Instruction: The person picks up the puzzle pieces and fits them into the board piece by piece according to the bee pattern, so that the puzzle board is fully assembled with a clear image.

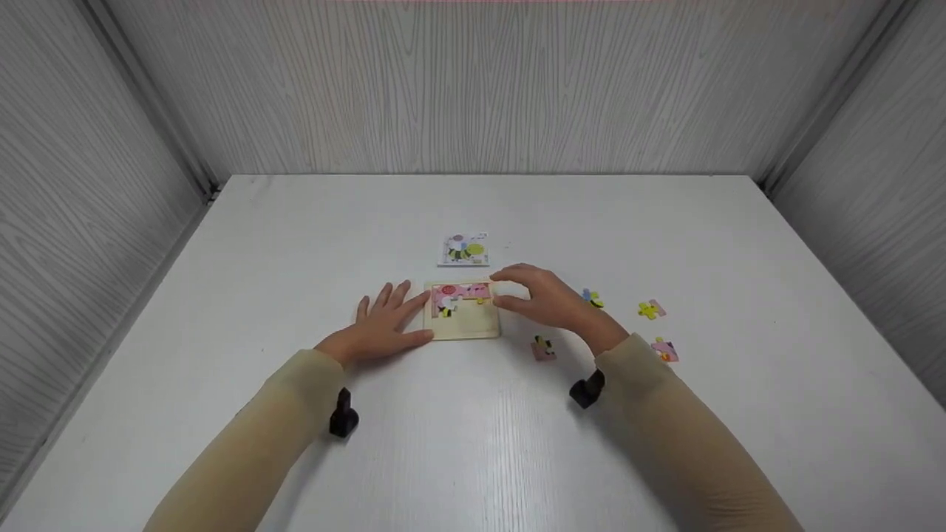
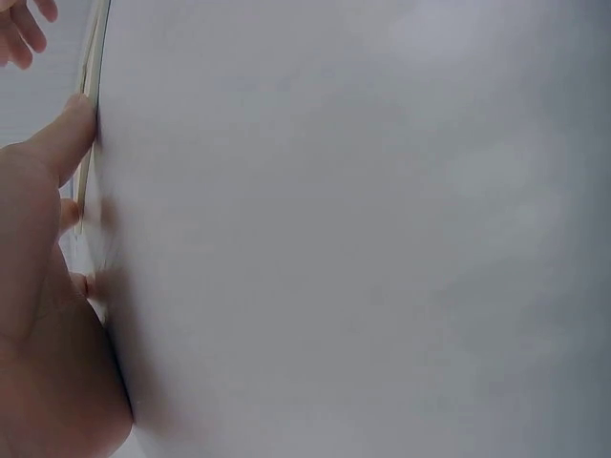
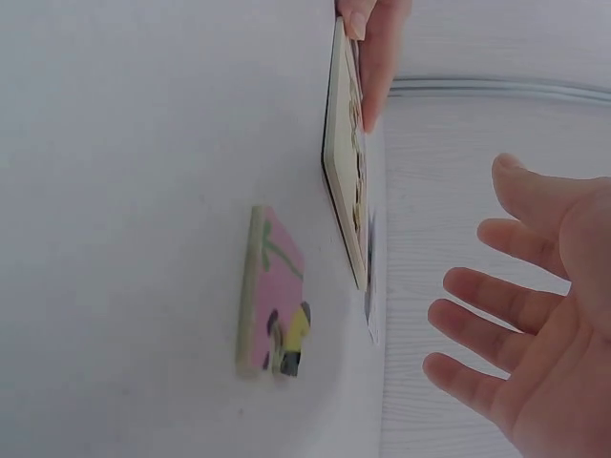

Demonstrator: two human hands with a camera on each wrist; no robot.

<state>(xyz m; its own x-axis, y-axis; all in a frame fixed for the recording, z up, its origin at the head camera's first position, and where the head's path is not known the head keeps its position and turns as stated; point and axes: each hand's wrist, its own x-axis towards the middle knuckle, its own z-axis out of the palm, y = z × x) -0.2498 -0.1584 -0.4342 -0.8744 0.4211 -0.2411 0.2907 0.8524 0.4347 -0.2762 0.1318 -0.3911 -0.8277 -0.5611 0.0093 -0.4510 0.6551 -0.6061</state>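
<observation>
A shallow wooden puzzle tray (image 1: 473, 329) lies on the table, with several pink and bee-patterned pieces (image 1: 448, 290) fitted along its top and left. My left hand (image 1: 384, 327) lies with fingers spread beside it; thumb and forefinger touch the tray's left edge. In the left wrist view the thumb (image 2: 72, 134) presses against that edge. My right hand (image 1: 543, 295) hovers by the tray's right side, fingers loosely bent and apart. The right wrist view shows nothing in that hand (image 3: 535, 305). Below it on the table is a pink puzzle piece with yellow and black (image 3: 277, 286).
Behind the tray lies a square picture card (image 1: 464, 250) with a bee on it. To the right are loose pieces: a blue-and-yellow one (image 1: 593, 298), a yellow one (image 1: 650, 309) and a pink one (image 1: 664, 349). Grey wood-grain panels (image 1: 473, 89) stand around the table.
</observation>
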